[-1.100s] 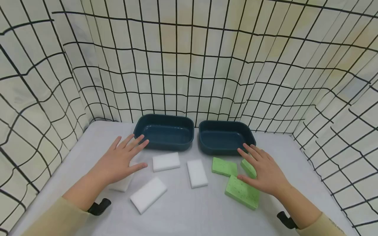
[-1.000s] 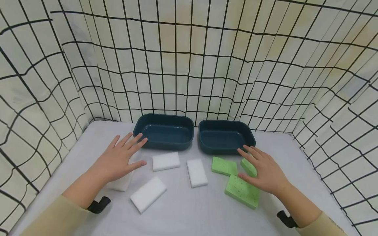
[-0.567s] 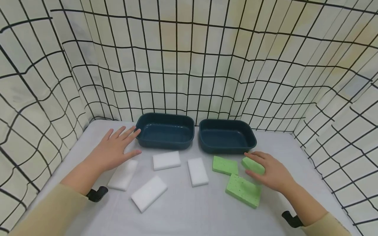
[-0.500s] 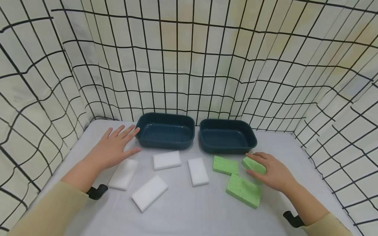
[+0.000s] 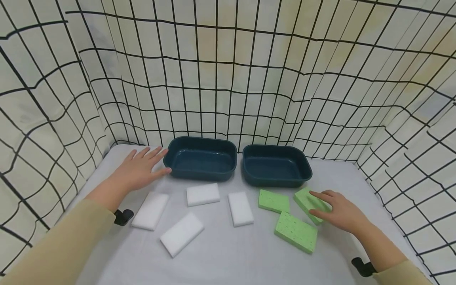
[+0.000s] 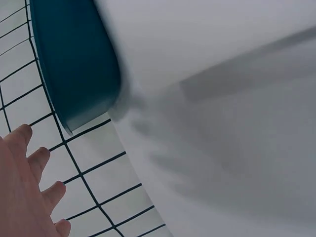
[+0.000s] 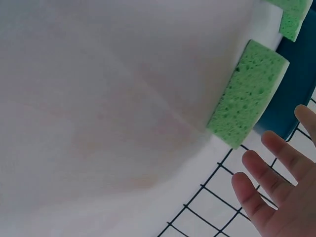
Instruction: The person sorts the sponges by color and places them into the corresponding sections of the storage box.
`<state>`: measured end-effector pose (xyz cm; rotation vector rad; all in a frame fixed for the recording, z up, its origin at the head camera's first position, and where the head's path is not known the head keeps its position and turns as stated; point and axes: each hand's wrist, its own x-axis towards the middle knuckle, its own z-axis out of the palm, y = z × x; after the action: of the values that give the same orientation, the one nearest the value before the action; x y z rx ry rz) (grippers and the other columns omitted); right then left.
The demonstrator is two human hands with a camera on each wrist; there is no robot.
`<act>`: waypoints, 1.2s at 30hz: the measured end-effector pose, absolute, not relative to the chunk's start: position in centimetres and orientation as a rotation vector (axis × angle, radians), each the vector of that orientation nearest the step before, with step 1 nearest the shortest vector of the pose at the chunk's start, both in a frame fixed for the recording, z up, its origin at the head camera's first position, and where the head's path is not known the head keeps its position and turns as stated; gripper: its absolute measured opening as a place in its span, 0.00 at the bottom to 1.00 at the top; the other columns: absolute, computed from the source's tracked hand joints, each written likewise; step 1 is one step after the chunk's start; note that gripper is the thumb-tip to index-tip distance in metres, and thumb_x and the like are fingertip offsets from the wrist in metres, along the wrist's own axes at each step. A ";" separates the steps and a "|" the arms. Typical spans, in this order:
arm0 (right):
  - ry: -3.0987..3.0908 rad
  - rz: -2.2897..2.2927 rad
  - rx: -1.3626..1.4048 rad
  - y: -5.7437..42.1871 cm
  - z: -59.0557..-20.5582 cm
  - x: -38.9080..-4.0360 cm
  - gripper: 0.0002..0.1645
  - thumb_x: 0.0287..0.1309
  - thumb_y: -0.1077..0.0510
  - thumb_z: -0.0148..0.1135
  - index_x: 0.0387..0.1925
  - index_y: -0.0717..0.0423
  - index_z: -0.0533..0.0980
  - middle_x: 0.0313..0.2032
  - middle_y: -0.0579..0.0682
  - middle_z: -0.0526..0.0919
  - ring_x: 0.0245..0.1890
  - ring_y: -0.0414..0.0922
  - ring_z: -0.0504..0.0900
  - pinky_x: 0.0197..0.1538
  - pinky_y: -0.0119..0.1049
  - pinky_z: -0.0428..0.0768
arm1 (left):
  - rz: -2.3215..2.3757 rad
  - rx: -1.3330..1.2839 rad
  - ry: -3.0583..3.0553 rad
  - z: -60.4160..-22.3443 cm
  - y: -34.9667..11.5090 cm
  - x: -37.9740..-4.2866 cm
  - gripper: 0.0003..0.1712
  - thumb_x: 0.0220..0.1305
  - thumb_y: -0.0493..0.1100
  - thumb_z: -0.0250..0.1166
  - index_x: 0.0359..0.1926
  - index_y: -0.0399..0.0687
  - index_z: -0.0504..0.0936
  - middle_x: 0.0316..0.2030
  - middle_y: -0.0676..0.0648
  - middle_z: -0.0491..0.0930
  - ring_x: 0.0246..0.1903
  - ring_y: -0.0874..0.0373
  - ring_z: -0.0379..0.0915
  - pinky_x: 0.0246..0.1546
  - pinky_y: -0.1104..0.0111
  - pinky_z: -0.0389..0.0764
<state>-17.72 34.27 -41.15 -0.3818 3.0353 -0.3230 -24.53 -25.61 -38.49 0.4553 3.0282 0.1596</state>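
Three green sponges (image 5: 295, 232) lay on the bench (image 5: 231, 263) in front of the right tray (image 5: 277, 182), with four white blocks (image 5: 240, 209) to its front left. Your right hand (image 5: 340, 211) was over the outermost sponge (image 5: 309, 203), off that tray's front right corner, fingers apart, thumb and index spread across it; contact could not be told. Your left hand (image 5: 137, 171), fingers spread and holding nothing, lay well left of the right tray, beside the left tray (image 5: 201, 174). The step in hand looked like a reach for that sponge; the next move probably called for you to pinch its long edges without nudging its neighbour. A grid wall (image 5: 256, 81) stood close behind the right tray; bare bench to its right gave you freer room.
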 end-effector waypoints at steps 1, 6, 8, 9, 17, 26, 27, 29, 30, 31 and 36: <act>3.026 -0.327 -0.378 34.5 -41.3 -17.8 0.45 0.56 0.27 0.61 0.68 0.46 0.72 0.61 0.61 0.73 0.62 0.64 0.70 0.54 0.65 0.72 | 0.156 0.453 3.024 -38.6 -25.5 -24.8 0.55 0.65 0.80 0.37 0.79 0.50 0.47 0.77 0.37 0.46 0.74 0.32 0.39 0.69 0.36 0.35; 2.985 -0.378 -0.374 35.6 -42.1 -18.2 0.47 0.54 0.27 0.63 0.69 0.48 0.71 0.61 0.62 0.73 0.62 0.66 0.70 0.56 0.65 0.71 | 0.128 0.432 3.001 -38.9 -25.3 -26.0 0.56 0.64 0.81 0.36 0.79 0.47 0.47 0.76 0.36 0.46 0.73 0.30 0.40 0.68 0.34 0.36; 2.976 -0.397 -0.367 35.8 -42.4 -18.4 0.48 0.54 0.27 0.64 0.69 0.48 0.70 0.61 0.63 0.72 0.62 0.66 0.69 0.56 0.66 0.71 | 0.125 0.421 2.987 -38.9 -25.4 -26.3 0.57 0.64 0.81 0.35 0.79 0.47 0.47 0.76 0.35 0.46 0.72 0.29 0.40 0.68 0.34 0.35; 2.969 -0.404 -0.363 35.9 -42.5 -18.5 0.48 0.54 0.27 0.64 0.69 0.49 0.70 0.61 0.63 0.72 0.62 0.66 0.69 0.56 0.66 0.71 | 0.126 0.417 2.982 -38.9 -25.4 -26.4 0.57 0.64 0.82 0.34 0.79 0.47 0.47 0.76 0.35 0.46 0.72 0.28 0.40 0.67 0.33 0.35; 2.908 -0.424 -0.290 36.3 -43.3 -18.9 0.53 0.48 0.25 0.67 0.70 0.48 0.69 0.58 0.62 0.74 0.58 0.62 0.73 0.54 0.62 0.74 | 0.128 0.381 2.947 -39.5 -25.6 -27.5 0.58 0.63 0.83 0.32 0.79 0.46 0.47 0.76 0.34 0.46 0.71 0.26 0.40 0.66 0.32 0.37; 2.903 -0.343 -0.252 36.2 -43.3 -19.0 0.53 0.46 0.26 0.69 0.69 0.46 0.70 0.48 0.54 0.77 0.47 0.52 0.76 0.47 0.54 0.78 | 0.158 0.366 2.938 -39.9 -25.4 -28.1 0.60 0.62 0.83 0.33 0.79 0.45 0.46 0.75 0.32 0.46 0.71 0.26 0.40 0.67 0.32 0.38; 2.902 -0.342 -0.248 36.2 -43.3 -19.0 0.53 0.46 0.26 0.69 0.69 0.46 0.70 0.49 0.54 0.77 0.48 0.52 0.76 0.48 0.55 0.78 | 0.158 0.367 2.937 -39.9 -25.3 -28.1 0.60 0.62 0.83 0.33 0.79 0.45 0.45 0.75 0.32 0.47 0.71 0.26 0.40 0.67 0.32 0.38; 2.905 -0.338 -0.245 36.1 -43.3 -18.9 0.52 0.46 0.26 0.69 0.69 0.46 0.71 0.49 0.55 0.77 0.49 0.53 0.76 0.49 0.56 0.77 | 0.161 0.367 2.935 -39.9 -25.2 -28.1 0.60 0.61 0.83 0.33 0.79 0.45 0.45 0.75 0.32 0.47 0.71 0.26 0.40 0.67 0.32 0.38; 2.908 -0.337 -0.253 36.1 -43.3 -18.9 0.51 0.47 0.27 0.69 0.69 0.47 0.71 0.49 0.56 0.77 0.49 0.55 0.76 0.49 0.57 0.77 | 0.162 0.366 2.934 -39.9 -25.1 -28.1 0.60 0.61 0.83 0.34 0.79 0.44 0.45 0.75 0.32 0.47 0.71 0.26 0.40 0.67 0.32 0.38; 2.911 -0.333 -0.259 36.1 -43.2 -18.8 0.51 0.48 0.27 0.69 0.68 0.47 0.71 0.50 0.56 0.77 0.50 0.56 0.76 0.49 0.58 0.77 | 0.162 0.365 2.934 -39.9 -25.0 -28.1 0.61 0.61 0.83 0.34 0.79 0.44 0.45 0.75 0.32 0.47 0.71 0.26 0.40 0.67 0.32 0.38; 2.958 -0.318 -0.293 36.2 -42.8 -18.5 0.45 0.52 0.29 0.67 0.66 0.48 0.74 0.53 0.60 0.77 0.52 0.60 0.75 0.50 0.60 0.76 | 0.163 0.352 2.936 -40.0 -25.0 -28.1 0.62 0.60 0.84 0.33 0.79 0.44 0.45 0.75 0.31 0.46 0.71 0.26 0.40 0.67 0.32 0.37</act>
<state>-18.54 36.16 -42.81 -0.2929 2.9582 -0.3185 -28.15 -25.04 -39.96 0.3522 2.9356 0.1628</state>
